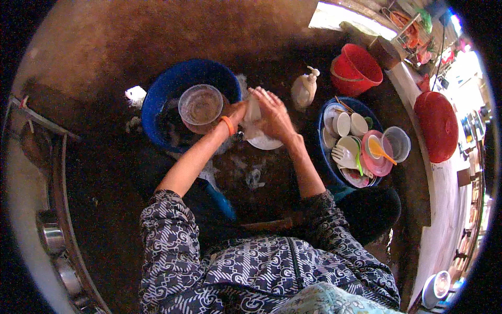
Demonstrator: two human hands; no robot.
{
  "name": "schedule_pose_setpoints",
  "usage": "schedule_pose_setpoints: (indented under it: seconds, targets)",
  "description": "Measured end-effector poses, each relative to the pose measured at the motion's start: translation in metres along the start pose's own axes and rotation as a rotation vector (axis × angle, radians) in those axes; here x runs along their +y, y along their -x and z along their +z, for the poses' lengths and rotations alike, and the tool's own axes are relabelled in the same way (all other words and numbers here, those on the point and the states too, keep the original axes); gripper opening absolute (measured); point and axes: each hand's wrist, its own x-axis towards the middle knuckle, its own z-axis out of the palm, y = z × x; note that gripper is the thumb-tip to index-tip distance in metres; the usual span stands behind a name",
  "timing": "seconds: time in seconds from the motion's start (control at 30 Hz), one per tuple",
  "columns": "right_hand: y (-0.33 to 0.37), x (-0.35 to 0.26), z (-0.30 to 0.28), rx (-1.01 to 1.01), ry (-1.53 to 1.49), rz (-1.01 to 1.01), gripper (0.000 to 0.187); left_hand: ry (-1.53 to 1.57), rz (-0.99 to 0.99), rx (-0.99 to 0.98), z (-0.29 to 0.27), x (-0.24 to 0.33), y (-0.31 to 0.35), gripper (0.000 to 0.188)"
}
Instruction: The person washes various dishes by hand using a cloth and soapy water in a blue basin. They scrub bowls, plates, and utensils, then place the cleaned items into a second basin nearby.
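Observation:
My left hand [238, 113], with an orange band at its wrist, and my right hand [274, 118] meet over the floor between the two tubs. A whitish, translucent thing [253, 111] is held between them; blur and the fingers hide its kind. The right fingers stretch along its far side, while the left fingers are partly hidden behind it. Just below the right palm a white bowl [265, 143] shows in part. Beside my left hand, a clear round plastic container [201, 104] sits in the big blue tub [148, 112].
To the right, a blue basin [323, 152] holds stacked bowls, plates, cups and spoons. Behind it stands a red bucket [355, 70], and left of that a pump bottle [304, 90]. A large red basin [436, 127] leans along the right ledge. Suds wet the dark floor [238, 172].

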Motion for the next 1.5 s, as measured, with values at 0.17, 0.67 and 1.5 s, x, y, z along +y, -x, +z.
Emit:
schedule_pose_setpoints:
  seconds: [0.17,0.67,1.5]
  targets:
    - [0.013,0.010,0.023,-0.013,0.010,-0.038,0.080,-0.054,0.144,0.087,0.009,-0.024,0.005,0.046]
    - [0.001,0.071,-0.038,0.128,-0.577,0.227,0.039,-0.348,0.442,0.247,0.034,0.036,0.009,0.052]
    - [0.022,0.078,0.041,0.215,-1.182,0.609,0.047,-0.780,1.013,0.344,0.084,0.042,0.051,0.029]
